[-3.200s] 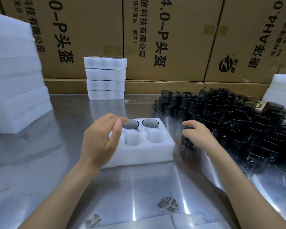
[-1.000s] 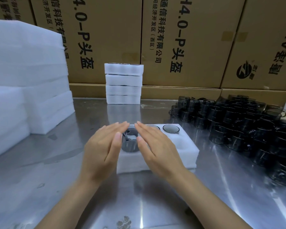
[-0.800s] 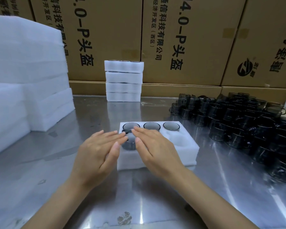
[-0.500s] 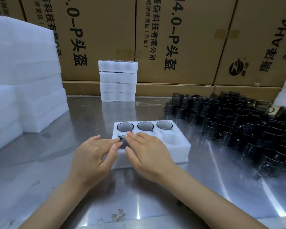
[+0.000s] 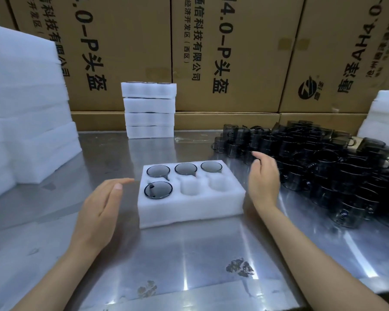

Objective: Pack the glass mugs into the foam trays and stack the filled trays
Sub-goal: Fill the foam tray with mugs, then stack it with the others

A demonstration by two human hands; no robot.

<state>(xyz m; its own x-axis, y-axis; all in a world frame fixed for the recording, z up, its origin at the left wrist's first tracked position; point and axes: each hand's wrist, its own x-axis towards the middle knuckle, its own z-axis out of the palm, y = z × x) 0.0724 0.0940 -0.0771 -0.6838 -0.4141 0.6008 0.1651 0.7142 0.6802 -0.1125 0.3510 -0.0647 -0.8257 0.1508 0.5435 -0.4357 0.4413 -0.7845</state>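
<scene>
The foam tray [image 5: 190, 205] sits mid-table with four smoked-glass mugs seated; the near middle and near right pockets are empty. Best to take one mug from the mug pile [image 5: 319, 167] at right and lower it straight in. The left hand [image 5: 99, 212], near left, and the right hand [image 5: 264, 179], reaching farther right, are both relaxed and empty.

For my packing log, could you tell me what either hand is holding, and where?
Nothing: the left hand and right hand are both open beside the foam tray.
</scene>
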